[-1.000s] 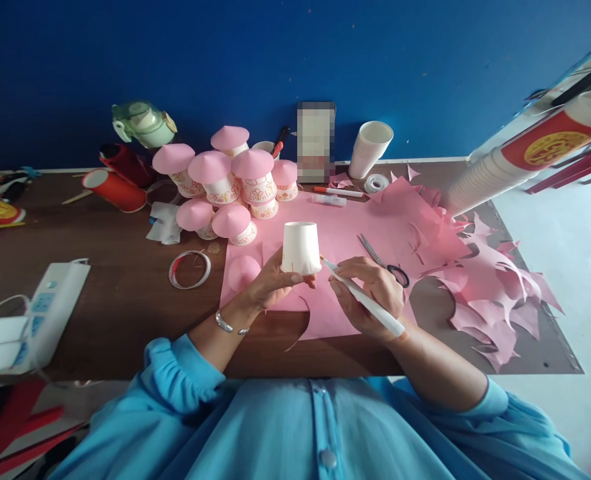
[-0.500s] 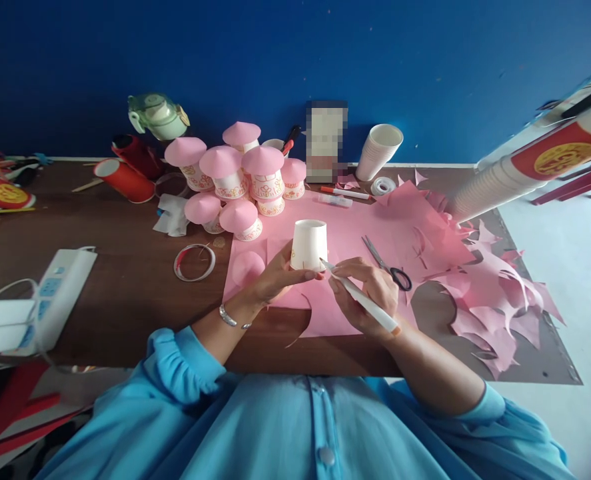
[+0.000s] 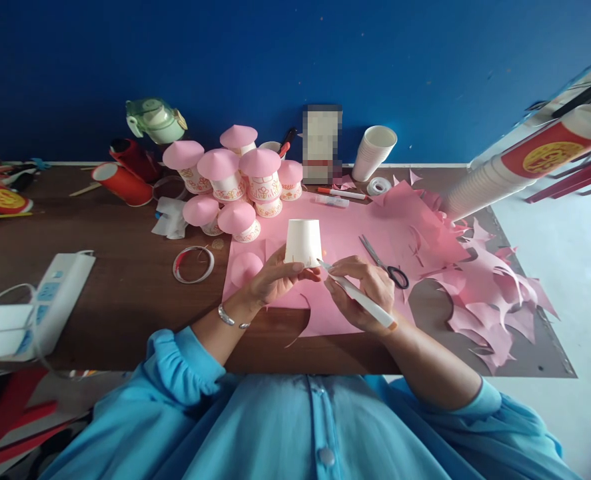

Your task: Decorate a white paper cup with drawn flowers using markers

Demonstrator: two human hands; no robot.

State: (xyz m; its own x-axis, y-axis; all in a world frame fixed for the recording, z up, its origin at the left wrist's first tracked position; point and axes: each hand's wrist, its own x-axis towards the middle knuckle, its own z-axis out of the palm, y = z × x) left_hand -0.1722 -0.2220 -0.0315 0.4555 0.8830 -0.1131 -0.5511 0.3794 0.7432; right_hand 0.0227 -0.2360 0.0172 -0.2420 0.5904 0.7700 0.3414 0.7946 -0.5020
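Observation:
A white paper cup [image 3: 302, 240] is held upside down in my left hand [image 3: 272, 277], fingers wrapped round its lower rim. Short orange strokes show along the cup near that rim. My right hand [image 3: 368, 287] grips a white marker pen [image 3: 362, 300] with an orange end, its tip at the right side of the cup near the rim. Under both hands lies pink paper [image 3: 342, 230]. Scissors [image 3: 382, 263] rest on it, right of my right hand. Left of my left wrist is a pink paper cone [image 3: 246, 269].
Several decorated cups with pink cone roofs [image 3: 218, 165] stand behind. A stack of white cups [image 3: 374, 153] and a tape roll [image 3: 378, 187] sit at the back. Pink scraps [image 3: 495, 287] cover the right side. A power strip [image 3: 58, 300] and a tape ring [image 3: 193, 265] lie left.
The cup has turned in my left hand, showing more orange strokes near the rim, and shifted slightly left. The pen tip stays close to the cup's right edge.

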